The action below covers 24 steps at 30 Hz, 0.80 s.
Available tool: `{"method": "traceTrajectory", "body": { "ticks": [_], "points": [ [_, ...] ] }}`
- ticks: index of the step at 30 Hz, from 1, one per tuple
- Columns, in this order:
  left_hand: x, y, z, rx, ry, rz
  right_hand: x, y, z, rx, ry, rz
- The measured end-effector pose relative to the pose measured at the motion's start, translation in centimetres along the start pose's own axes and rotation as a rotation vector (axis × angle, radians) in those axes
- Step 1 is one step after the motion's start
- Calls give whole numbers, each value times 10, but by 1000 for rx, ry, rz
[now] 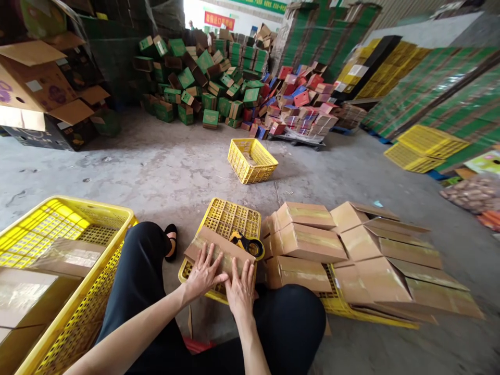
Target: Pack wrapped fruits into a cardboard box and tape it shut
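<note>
A small brown cardboard box [203, 240] lies on an upturned yellow plastic crate [222, 216] between my knees. My left hand [205, 271] rests flat on the box with its fingers spread. Beside it, my right hand [240, 284] also presses down on the cardboard, fingers stretched out, and the two thumbs nearly meet. Just past my right fingertips a black and yellow tape dispenser [244, 242] with a roll of tape sits against the box's far edge. Part of the box's top is hidden under my hands.
To the right, several taped cardboard boxes [312, 242] are stacked on a yellow crate. A large yellow crate [128, 213] holding boxes stands at my left. Another yellow crate [255, 177] is on the floor ahead. Green cartons [211, 117] are heaped farther back.
</note>
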State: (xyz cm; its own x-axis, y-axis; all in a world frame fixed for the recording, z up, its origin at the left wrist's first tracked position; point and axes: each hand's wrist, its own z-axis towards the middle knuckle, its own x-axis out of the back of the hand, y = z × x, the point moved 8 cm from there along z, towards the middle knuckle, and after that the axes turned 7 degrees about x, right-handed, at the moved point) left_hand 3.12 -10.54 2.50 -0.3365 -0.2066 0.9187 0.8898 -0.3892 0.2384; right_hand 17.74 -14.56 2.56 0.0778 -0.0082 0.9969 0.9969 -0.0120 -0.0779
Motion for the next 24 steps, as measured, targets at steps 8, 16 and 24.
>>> {"method": "traceTrajectory", "body": {
  "ticks": [8, 16, 24],
  "points": [
    [5, -5, -5, -38, -55, -53, -7, -23, -45, 107, 107, 31],
    [9, 2, -13, -49, -93, -37, -13, -16, -62, 108, 100, 69],
    [11, 28, -21, -177, -209, -121, -17, -23, -37, 171, 47, 119]
  ]
}}
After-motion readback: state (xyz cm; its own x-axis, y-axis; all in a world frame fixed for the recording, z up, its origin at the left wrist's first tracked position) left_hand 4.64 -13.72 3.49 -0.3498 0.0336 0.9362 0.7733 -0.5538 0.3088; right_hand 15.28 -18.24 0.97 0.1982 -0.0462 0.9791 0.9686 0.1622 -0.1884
